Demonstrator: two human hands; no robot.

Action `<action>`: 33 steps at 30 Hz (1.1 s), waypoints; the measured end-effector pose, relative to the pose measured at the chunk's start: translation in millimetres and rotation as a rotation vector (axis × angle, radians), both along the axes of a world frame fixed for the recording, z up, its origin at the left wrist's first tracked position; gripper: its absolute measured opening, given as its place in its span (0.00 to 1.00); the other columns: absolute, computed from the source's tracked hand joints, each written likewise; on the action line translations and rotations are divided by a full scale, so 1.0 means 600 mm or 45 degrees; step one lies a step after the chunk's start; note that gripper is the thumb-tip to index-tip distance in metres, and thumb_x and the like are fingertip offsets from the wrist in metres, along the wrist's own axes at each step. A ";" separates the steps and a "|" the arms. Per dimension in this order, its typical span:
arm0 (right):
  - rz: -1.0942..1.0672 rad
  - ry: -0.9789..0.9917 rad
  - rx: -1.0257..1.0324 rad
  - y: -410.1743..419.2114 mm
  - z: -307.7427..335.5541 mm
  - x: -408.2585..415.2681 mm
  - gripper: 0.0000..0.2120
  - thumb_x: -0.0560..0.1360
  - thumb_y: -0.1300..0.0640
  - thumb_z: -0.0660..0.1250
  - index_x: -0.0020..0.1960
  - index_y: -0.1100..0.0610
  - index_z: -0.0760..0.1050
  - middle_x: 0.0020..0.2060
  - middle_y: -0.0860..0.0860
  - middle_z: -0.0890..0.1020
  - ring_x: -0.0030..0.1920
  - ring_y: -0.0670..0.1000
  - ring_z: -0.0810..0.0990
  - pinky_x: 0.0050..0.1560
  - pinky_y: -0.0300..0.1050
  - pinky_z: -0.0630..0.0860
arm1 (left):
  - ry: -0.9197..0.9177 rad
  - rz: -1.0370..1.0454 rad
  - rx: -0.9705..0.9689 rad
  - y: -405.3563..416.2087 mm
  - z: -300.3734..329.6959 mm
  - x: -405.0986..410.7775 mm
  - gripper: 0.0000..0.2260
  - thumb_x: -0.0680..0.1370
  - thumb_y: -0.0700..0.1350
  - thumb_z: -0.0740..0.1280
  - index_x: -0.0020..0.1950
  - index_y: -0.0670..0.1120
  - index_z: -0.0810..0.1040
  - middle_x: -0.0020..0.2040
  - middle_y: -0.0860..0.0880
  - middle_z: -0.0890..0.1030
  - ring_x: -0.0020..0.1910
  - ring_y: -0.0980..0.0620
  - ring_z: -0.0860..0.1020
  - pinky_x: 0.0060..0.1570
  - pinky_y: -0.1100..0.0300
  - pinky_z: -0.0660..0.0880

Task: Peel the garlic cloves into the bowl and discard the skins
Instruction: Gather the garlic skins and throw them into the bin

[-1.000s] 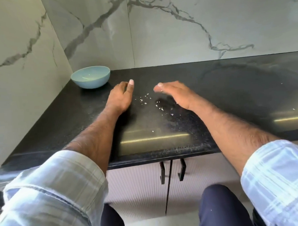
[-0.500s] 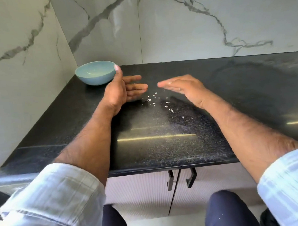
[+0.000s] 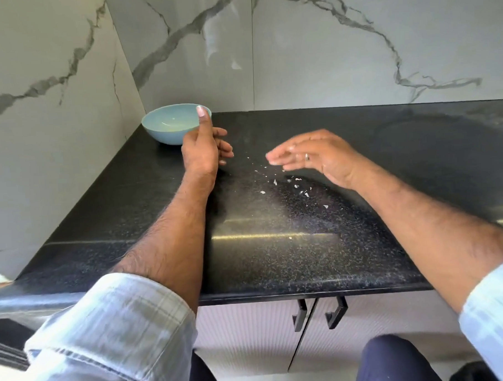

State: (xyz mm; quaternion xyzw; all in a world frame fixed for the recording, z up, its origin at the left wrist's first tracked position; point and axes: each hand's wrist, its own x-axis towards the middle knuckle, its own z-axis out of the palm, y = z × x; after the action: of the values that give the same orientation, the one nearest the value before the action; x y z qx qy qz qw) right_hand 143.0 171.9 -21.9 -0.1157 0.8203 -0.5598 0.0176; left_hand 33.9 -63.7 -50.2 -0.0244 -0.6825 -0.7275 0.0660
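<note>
One bowl [image 3: 169,127]; two hands; two cabinet handles [image 3: 300,315]

Pale blue bowl [image 3: 171,127] upper left; black speckled countertop [image 3: 276,255]; white grey-veined marble wall [image 3: 325,49]; pale plaid sleeves [image 3: 112,334].

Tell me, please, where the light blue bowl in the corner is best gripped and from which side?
Take the bowl by its near-right rim, coming from the right, beside the left hand. It stands upright with the rim open; walls close off its far and left sides, so I judge a thumb-inside pinch grip there the easiest.
</note>
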 end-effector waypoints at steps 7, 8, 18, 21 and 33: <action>0.057 -0.021 0.976 -0.096 -0.017 -0.090 0.30 0.87 0.40 0.53 0.85 0.53 0.56 0.84 0.48 0.55 0.84 0.47 0.50 0.82 0.46 0.44 | 0.024 0.071 0.055 -0.012 0.002 -0.001 0.40 0.80 0.75 0.54 0.49 0.41 0.85 0.35 0.42 0.84 0.34 0.45 0.83 0.32 0.55 0.76; 0.138 -0.027 1.104 -0.102 -0.028 -0.086 0.31 0.87 0.39 0.49 0.85 0.53 0.52 0.85 0.48 0.49 0.84 0.45 0.44 0.82 0.49 0.39 | 0.021 0.085 0.059 -0.014 0.002 -0.002 0.39 0.80 0.75 0.54 0.48 0.41 0.85 0.35 0.42 0.84 0.34 0.45 0.84 0.33 0.54 0.76; -0.395 -0.034 -0.136 0.072 0.019 0.032 0.10 0.84 0.62 0.64 0.59 0.64 0.83 0.56 0.62 0.86 0.57 0.58 0.86 0.62 0.56 0.82 | -0.051 -0.470 -0.389 0.032 0.016 0.048 0.44 0.78 0.79 0.49 0.57 0.45 0.88 0.55 0.47 0.89 0.55 0.51 0.87 0.68 0.49 0.78; -0.675 -0.199 -0.483 0.091 -0.002 0.005 0.11 0.82 0.64 0.65 0.61 0.68 0.80 0.53 0.64 0.85 0.60 0.63 0.85 0.65 0.55 0.81 | -0.129 -0.743 -0.300 0.046 0.025 0.087 0.45 0.83 0.74 0.44 0.62 0.38 0.84 0.58 0.42 0.88 0.59 0.46 0.87 0.68 0.49 0.77; -0.447 -0.034 0.278 -0.012 0.018 -0.029 0.09 0.81 0.63 0.67 0.57 0.60 0.84 0.55 0.58 0.87 0.51 0.52 0.85 0.56 0.49 0.83 | -0.095 -0.168 0.213 -0.014 0.024 0.053 0.40 0.82 0.74 0.52 0.55 0.39 0.84 0.39 0.41 0.84 0.38 0.42 0.84 0.37 0.55 0.78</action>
State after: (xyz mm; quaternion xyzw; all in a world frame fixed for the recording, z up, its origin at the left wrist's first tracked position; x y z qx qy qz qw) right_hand 125.3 165.0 -11.4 0.0389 0.8834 -0.4635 -0.0569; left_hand 65.7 -72.0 -35.7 -0.0365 -0.6184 -0.7850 -0.0057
